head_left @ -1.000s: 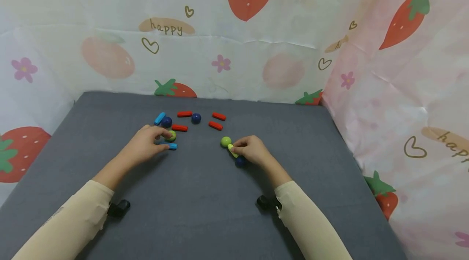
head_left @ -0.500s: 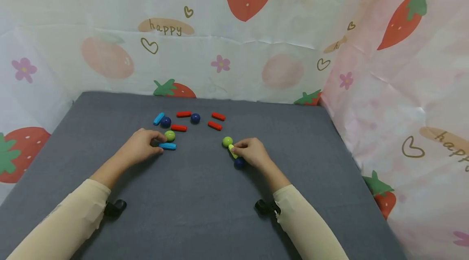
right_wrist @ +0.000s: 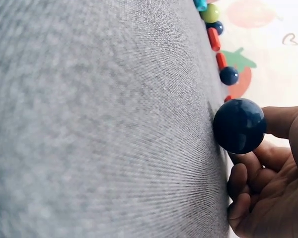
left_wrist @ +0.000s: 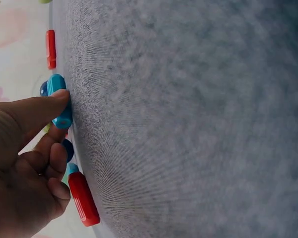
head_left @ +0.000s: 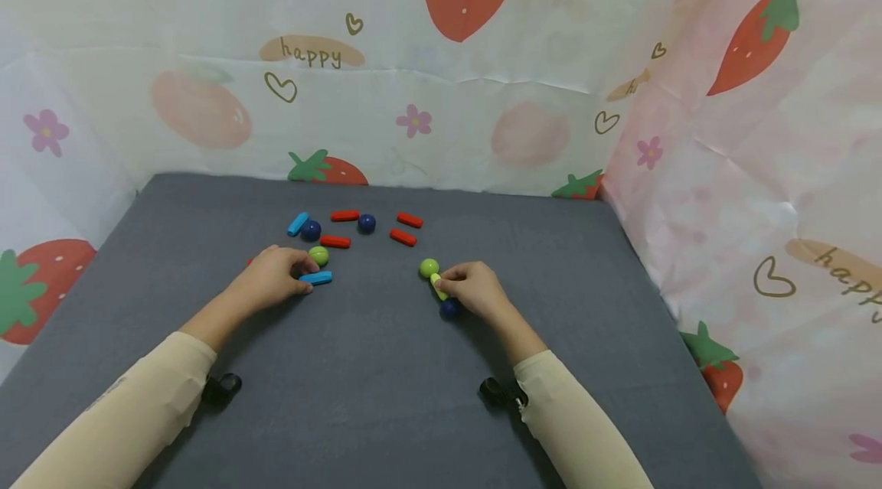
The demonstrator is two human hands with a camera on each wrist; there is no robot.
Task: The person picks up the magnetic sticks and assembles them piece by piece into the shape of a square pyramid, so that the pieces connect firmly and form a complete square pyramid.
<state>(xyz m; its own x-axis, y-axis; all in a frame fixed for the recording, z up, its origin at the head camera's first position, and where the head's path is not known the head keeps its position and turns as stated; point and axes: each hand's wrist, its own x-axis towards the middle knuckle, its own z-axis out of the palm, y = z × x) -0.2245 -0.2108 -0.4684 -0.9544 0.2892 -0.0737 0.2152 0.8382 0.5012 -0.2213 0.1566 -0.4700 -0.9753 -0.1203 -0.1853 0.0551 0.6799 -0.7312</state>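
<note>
My left hand (head_left: pixel 272 275) pinches a short blue rod (head_left: pixel 317 278) by its left end; in the left wrist view the thumb lies across the blue rod (left_wrist: pixel 56 85). Just behind that rod sits a green ball (head_left: pixel 319 255). Farther right, my right hand (head_left: pixel 475 286) holds a yellow-green rod (head_left: pixel 439 288) between thumb and fingers. A second green ball (head_left: pixel 429 268) is at the rod's far end and a dark blue ball (head_left: pixel 449 310) at its near end. In the right wrist view the dark blue ball (right_wrist: pixel 240 126) hides the rod.
Toward the back of the grey-covered table (head_left: pixel 372 389) lie several red rods (head_left: pixel 334 242), another blue rod (head_left: pixel 298 224) and two dark blue balls (head_left: pixel 367 223). A red rod (left_wrist: pixel 83 199) lies beside the left hand, mostly hidden in the head view. A strawberry-print curtain (head_left: pixel 441 145) borders the table.
My left hand has drawn back from the green ball and now pinches the blue rod. The right hand's rod and balls have shifted only slightly.
</note>
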